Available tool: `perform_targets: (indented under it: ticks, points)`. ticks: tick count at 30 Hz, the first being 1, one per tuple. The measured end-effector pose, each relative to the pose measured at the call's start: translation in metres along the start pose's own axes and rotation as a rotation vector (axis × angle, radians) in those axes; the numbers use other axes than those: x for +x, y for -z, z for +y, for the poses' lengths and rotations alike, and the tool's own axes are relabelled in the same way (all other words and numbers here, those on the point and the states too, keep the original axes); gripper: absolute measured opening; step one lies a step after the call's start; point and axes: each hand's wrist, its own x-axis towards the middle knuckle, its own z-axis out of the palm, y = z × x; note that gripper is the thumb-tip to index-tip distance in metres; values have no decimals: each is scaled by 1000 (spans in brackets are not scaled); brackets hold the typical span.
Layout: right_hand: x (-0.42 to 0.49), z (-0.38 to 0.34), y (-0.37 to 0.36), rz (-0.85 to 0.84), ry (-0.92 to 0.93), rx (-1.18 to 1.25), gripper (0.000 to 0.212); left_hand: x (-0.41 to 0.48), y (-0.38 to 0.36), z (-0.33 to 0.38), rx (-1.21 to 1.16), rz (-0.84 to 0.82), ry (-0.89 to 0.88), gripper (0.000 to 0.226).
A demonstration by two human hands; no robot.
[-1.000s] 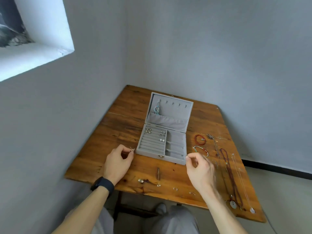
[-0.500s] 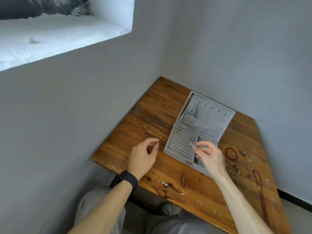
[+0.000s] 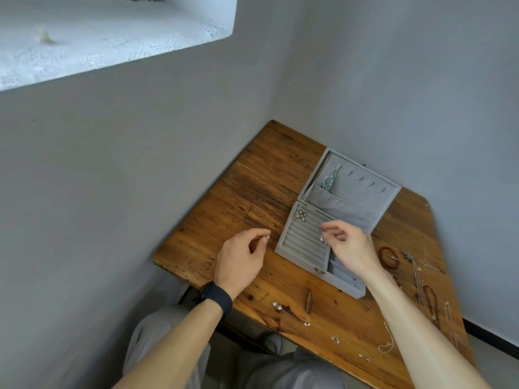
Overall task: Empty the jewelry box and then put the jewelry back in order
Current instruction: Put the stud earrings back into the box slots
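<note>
Hands apart, each pinching jewelry: the right hand (image 3: pixel 351 248) holds a pale earring (image 3: pixel 322 238) over the slotted rows of the open jewelry box (image 3: pixel 295 255), while the left hand (image 3: pixel 241 262) holds a small stud (image 3: pixel 268 236) just outside its left wall above the tabletop (image 3: pixel 252 197), so the right is nearer.

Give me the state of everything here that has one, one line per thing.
jewelry box: open, lid tilted back.
turquoise pendant: hanging from a lid hook.
flower earrings: seated in the ring rows.
left hand: pinching a small stud beside the box.
right hand: pinching a pearl earring over the ring rows.
red bracelet: loose on the table.
loose earrings: lying near the table's front edge.
</note>
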Motion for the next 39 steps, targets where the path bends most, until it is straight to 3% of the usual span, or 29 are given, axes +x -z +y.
perform_targets:
  ticks: [4, 14, 20, 33, 39]
  points:
    - [12, -2, -1, -34, 37, -160, 6, 1, 0, 0, -15, -1, 22, 24]
    - [26, -5, -4, -150, 67, -328, 10, 1, -1, 1, 30, -2, 7, 19]
    - [29, -13, -8, -90, 89, -494, 12, 0, -1, 2, 51, -4, -3, 20]
    - [17, -1, -19, 50, 74, -392, 22, -1, 0, 3, 67, -5, -3, 18]
    - [-21, 15, -8, 315, 130, -176, 16, 0, 1, 4, 44, -5, 25, 14]
